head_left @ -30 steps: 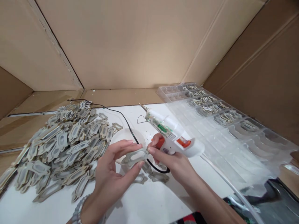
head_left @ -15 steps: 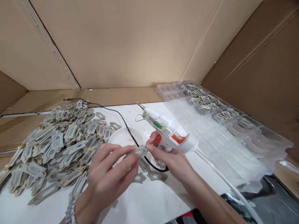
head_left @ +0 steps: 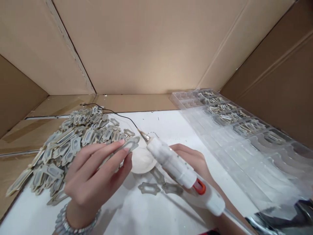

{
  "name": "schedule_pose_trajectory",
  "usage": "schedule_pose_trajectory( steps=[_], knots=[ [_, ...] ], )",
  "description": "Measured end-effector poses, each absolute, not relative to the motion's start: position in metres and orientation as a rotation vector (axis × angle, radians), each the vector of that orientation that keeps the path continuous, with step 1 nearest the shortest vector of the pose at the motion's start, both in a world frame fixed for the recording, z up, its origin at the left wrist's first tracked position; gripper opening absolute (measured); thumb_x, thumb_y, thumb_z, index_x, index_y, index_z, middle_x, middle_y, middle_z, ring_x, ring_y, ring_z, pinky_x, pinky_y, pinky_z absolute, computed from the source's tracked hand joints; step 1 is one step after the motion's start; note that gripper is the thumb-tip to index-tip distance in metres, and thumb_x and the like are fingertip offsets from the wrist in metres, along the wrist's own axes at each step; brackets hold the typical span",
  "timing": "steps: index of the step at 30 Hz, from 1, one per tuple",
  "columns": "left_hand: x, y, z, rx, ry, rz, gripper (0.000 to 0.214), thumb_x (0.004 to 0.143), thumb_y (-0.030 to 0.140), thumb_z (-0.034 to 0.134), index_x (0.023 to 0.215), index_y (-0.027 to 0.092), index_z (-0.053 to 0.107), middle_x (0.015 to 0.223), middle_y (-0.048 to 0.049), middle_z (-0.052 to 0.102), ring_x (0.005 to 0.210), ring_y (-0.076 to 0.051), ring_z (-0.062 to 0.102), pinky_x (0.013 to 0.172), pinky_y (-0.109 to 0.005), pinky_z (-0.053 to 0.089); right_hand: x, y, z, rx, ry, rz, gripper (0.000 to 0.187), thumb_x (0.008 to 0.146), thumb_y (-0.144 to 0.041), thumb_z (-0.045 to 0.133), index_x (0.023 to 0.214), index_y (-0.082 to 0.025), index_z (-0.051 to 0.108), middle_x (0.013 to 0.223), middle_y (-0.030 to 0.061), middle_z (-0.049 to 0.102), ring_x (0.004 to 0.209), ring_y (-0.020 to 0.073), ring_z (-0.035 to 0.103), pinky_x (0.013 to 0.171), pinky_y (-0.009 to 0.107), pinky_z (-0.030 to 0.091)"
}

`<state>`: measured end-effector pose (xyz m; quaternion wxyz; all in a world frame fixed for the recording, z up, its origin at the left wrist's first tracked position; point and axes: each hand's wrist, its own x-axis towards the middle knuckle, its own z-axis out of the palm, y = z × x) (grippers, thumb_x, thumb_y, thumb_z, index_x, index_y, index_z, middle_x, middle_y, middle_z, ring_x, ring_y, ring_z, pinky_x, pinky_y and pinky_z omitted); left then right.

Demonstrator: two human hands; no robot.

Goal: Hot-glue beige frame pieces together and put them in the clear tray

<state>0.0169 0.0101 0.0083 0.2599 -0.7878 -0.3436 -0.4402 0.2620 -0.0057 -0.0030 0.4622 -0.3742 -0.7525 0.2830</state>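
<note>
My left hand (head_left: 96, 173) pinches a flat grey frame-shaped piece (head_left: 129, 144) between thumb and fingers and holds it tilted above the white table. My right hand (head_left: 193, 160) grips a white hot glue gun (head_left: 176, 166) with an orange trigger. The gun's metal nozzle (head_left: 144, 136) points left and sits right beside the held piece's edge. A small white dish (head_left: 141, 161) lies under the nozzle. A few loose frame pieces (head_left: 149, 188) lie flat on the table below the gun.
A big heap of grey and tan frame pieces (head_left: 70, 143) covers the left of the white table (head_left: 151, 212). Clear plastic compartment trays (head_left: 234, 130) with small parts run along the right. A black cord (head_left: 114, 114) crosses the back. Cardboard walls (head_left: 146, 45) enclose the area.
My right hand swung the glue gun down so its nozzle now meets the piece. My left hand lifted and tilted the piece toward the nozzle.
</note>
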Motion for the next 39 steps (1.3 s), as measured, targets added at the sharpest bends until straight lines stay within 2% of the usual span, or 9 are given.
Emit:
schedule_pose_trajectory(
  steps=[5, 15, 23, 28, 39],
  knots=[
    [0.017, 0.009, 0.009, -2.075, -0.988, -1.187, 0.029, 0.073, 0.004, 0.083, 0.094, 0.019, 0.069, 0.089, -0.0095, 0.078, 0.077, -0.024, 0.07, 0.072, -0.042, 0.059, 0.264, -0.004, -0.008, -0.817, -1.949, 0.711, 0.015, 0.086, -0.006, 0.059, 0.084, -0.019, 0.068, 0.088, 0.0037, 0.072, 0.074, 0.0129, 0.069, 0.064, 0.021, 0.051],
    [0.016, 0.009, 0.008, -2.032, -0.981, -1.147, 0.029, 0.073, 0.005, 0.082, 0.093, 0.021, 0.068, 0.087, -0.0068, 0.078, 0.075, -0.023, 0.069, 0.068, -0.042, 0.06, 0.263, -0.002, -0.015, -0.882, -1.996, 0.754, 0.018, 0.094, -0.017, 0.053, 0.083, -0.019, 0.067, 0.084, 0.0054, 0.069, 0.071, 0.0157, 0.066, 0.061, 0.026, 0.048],
    [0.012, 0.011, 0.005, -2.022, -0.897, -1.119, 0.033, 0.07, 0.007, 0.085, 0.097, 0.021, 0.071, 0.087, -0.0053, 0.078, 0.078, -0.022, 0.068, 0.074, -0.04, 0.06, 0.263, -0.003, -0.015, -0.982, -2.007, 0.803, 0.019, 0.093, -0.019, 0.052, 0.078, -0.02, 0.064, 0.077, 0.0046, 0.063, 0.07, 0.0178, 0.063, 0.059, 0.028, 0.045],
    [0.011, 0.011, 0.003, -2.033, -0.864, -1.087, 0.037, 0.067, 0.006, 0.087, 0.098, 0.017, 0.072, 0.086, -0.0081, 0.078, 0.079, -0.023, 0.068, 0.079, -0.039, 0.059, 0.262, -0.004, -0.015, -0.992, -2.012, 0.799, 0.018, 0.09, -0.017, 0.054, 0.075, -0.02, 0.063, 0.074, 0.0033, 0.06, 0.067, 0.0173, 0.061, 0.057, 0.027, 0.043],
    [0.008, 0.011, 0.001, -2.014, -0.809, -1.026, 0.036, 0.065, 0.008, 0.088, 0.097, 0.014, 0.072, 0.086, -0.0092, 0.078, 0.076, -0.024, 0.067, 0.076, -0.041, 0.06, 0.262, -0.004, -0.016, -1.002, -2.007, 0.8, 0.016, 0.086, -0.014, 0.057, 0.071, -0.019, 0.06, 0.08, 0.0044, 0.063, 0.065, 0.0153, 0.059, 0.055, 0.026, 0.041]
  ],
)
